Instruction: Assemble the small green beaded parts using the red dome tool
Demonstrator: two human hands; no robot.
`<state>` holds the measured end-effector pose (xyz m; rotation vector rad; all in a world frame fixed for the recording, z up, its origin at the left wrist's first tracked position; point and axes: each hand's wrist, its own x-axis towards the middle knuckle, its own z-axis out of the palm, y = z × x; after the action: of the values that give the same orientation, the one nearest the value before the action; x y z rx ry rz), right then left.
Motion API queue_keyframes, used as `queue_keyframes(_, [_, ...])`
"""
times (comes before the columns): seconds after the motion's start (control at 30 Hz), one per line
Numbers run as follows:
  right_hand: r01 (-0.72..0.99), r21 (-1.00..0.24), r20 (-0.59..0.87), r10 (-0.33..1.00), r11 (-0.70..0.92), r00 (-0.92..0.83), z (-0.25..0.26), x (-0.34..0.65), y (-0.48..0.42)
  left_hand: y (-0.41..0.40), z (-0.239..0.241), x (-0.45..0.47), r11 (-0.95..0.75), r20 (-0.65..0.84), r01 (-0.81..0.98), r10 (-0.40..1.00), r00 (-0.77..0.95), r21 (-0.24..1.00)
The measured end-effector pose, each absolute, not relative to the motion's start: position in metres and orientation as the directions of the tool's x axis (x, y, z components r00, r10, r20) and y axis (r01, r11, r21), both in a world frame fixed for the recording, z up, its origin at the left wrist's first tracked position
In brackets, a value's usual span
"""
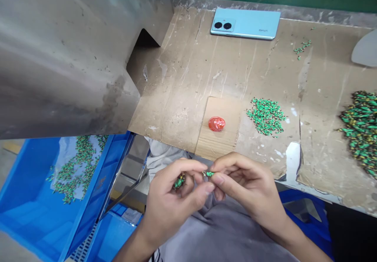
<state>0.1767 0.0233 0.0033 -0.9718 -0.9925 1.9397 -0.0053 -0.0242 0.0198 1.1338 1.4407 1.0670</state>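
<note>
Close together at the table's front edge, both my hands hang above my lap. My right hand (247,183) is closed, thumb and forefinger pinching a tiny green piece (209,173) whose exact kind is too small to tell. A light-coloured end of it points to my left hand (179,187), whose thumb and forefinger close in around that end. Several dark, green and yellow pieces (179,181) are tucked in the curled left fingers. Beyond the hands, a small round blob of glossy red stuff (216,124) sits on a cardboard square (222,109).
A pile of small green pieces (266,116) lies right of the cardboard, and a larger green-yellow pile (363,128) farther right. A light-blue phone (247,24) rests at the back. Left stand a metal housing (73,57) and a blue bin (32,199) with more pieces.
</note>
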Motion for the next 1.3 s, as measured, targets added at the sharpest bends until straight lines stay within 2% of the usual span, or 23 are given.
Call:
queue_keyframes(0.07, [-0.311,-0.795,-0.332,0.803,-0.521,-0.496,0.005,0.178,0.024,-0.023,0.016,-0.008,0.121,-0.115,0.088,0.991,-0.072,0.989])
queue_keyframes(0.17, [-0.355,-0.749,-0.323,0.776,-0.560,-0.542,0.006,0.179,0.024,-0.021,0.010,-0.010,0.017,-0.016,0.053,1.000,-0.026,0.998])
queue_keyframes(0.47, [-0.285,-0.851,-0.242,0.811,-0.441,-0.534,0.006,0.181,0.020,-0.019,0.004,-0.009,-0.097,0.097,0.016,0.995,-0.007,0.995])
queue_keyframes(0.63, [-0.261,-0.855,-0.247,0.795,-0.448,-0.555,0.005,0.181,0.019,-0.019,0.000,-0.007,-0.150,0.150,-0.007,0.988,-0.019,0.989])
queue_keyframes(0.87, [-0.226,-0.879,-0.234,0.793,-0.420,-0.563,0.006,0.181,0.018,-0.029,-0.007,-0.009,-0.030,0.030,0.051,0.999,-0.011,0.998])
queue_keyframes(1.07, [-0.189,-0.902,-0.220,0.791,-0.387,-0.571,0.007,0.183,0.015,-0.034,-0.009,-0.010,-0.075,0.074,0.098,0.997,0.012,0.992])
queue_keyframes(1.17, [-0.182,-0.892,-0.248,0.785,-0.413,-0.567,0.006,0.180,0.012,-0.033,-0.010,-0.006,-0.039,0.040,0.061,0.999,-0.004,0.997])
queue_keyframes(1.23, [-0.173,-0.937,-0.164,0.821,-0.303,-0.547,0.000,0.184,0.014,-0.027,-0.013,0.000,0.032,-0.033,-0.018,0.998,-0.051,0.999])
queue_keyframes(1.3, [0.016,-1.000,-0.024,0.908,-0.019,-0.419,-0.008,0.201,0.023,-0.018,-0.016,0.006,0.190,-0.220,-0.161,0.955,-0.201,0.969])
